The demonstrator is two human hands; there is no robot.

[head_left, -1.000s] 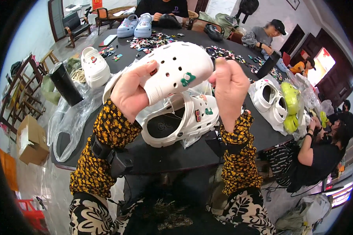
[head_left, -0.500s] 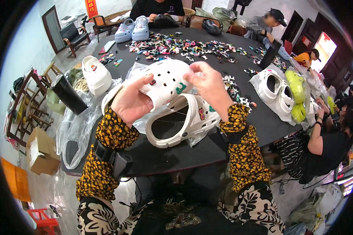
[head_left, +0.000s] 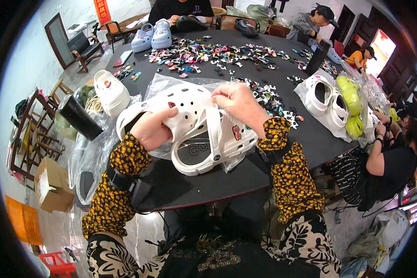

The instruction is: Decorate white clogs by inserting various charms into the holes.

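Watching from afar, I saw a black bottle [head_left: 81, 118] tilted at the left beside clear plastic [head_left: 95, 155] that hid part of the dark table's [head_left: 190, 193] edge. A spare clog [head_left: 112, 95] lay just to its right. The left hand [head_left: 152, 129] gripped a white clog [head_left: 186, 99] at the table's near middle, thumb pressed beside a red charm; its other fingers were hidden beneath the shoe. Whether that clog touched the table, I could not tell. A second clog [head_left: 238, 144] rested in front, strap and upper blocking the first one's near side. The right hand [head_left: 240, 103] was at the held toe, thumb and forefinger drawn nearly together; I could not tell whether they pinched anything. Its wrist covered some of the second clog. Loose charms [head_left: 204, 53] spread beyond, too small to identify. At right, a white pair [head_left: 326, 104] stood beside lime-green clogs [head_left: 349, 99], partly veiled by plastic wrapping; a seated person [head_left: 387, 153] blurred toward the dark rim.
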